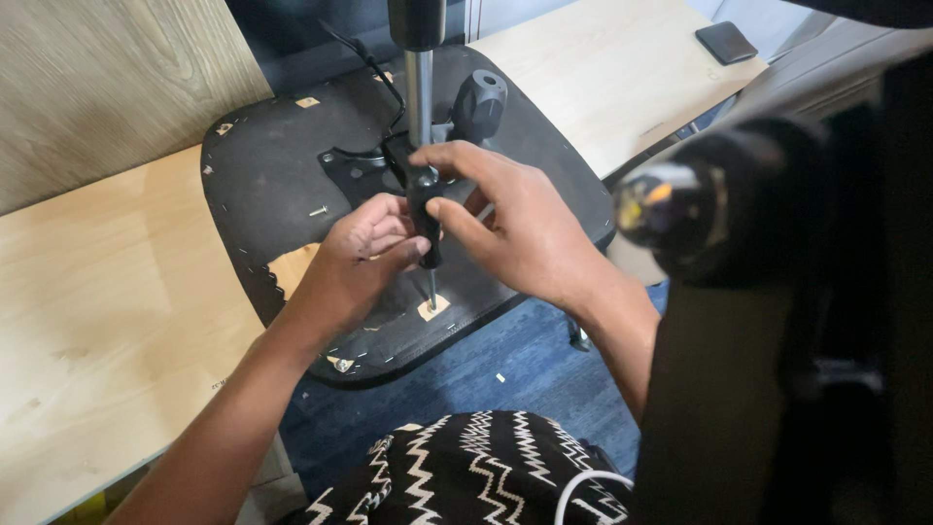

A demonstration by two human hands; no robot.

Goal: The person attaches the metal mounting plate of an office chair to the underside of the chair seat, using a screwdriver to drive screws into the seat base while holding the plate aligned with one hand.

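An upturned black chair seat [262, 175] lies across a light wooden tabletop, its metal gas column [419, 92] sticking up. Both hands hold a black-handled screwdriver [426, 209] that stands upright, its shaft tip [431, 301] on a tan patch near the seat's front edge. My left hand [364, 248] wraps the lower handle from the left. My right hand [505, 219] pinches the upper handle with thumb and fingers. A black lever knob [479, 102] rises just behind my right hand.
A loose screw [319, 210] lies on the seat underside left of my hands. A dark flat phone [726, 42] rests on the far table. A blurred black chair part [777, 292] fills the right side. Blue floor [505, 365] and a zigzag-patterned cloth [466, 467] lie below.
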